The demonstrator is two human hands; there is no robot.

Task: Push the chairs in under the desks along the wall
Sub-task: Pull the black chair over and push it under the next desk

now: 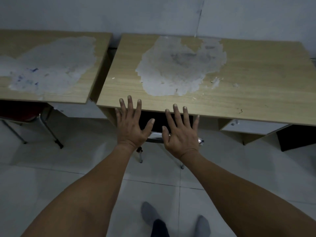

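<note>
Two wooden desks with worn, peeling tops stand side by side against the wall: the right desk (239, 93) straight ahead and the left desk (51, 89). A black chair (158, 123) with a chrome frame sits tucked under the right desk; only its back edge and rear legs show. My left hand (130, 124) and my right hand (181, 132) hover over the chair's back with fingers spread, holding nothing. A red chair (20, 110) with metal legs is partly under the left desk.
A white drawer unit (253, 127) hangs under the right desk's right side. A dark object (297, 139) stands on the floor at far right. White tiled floor (85, 168) lies below me, with my socked feet (150, 212) at the bottom.
</note>
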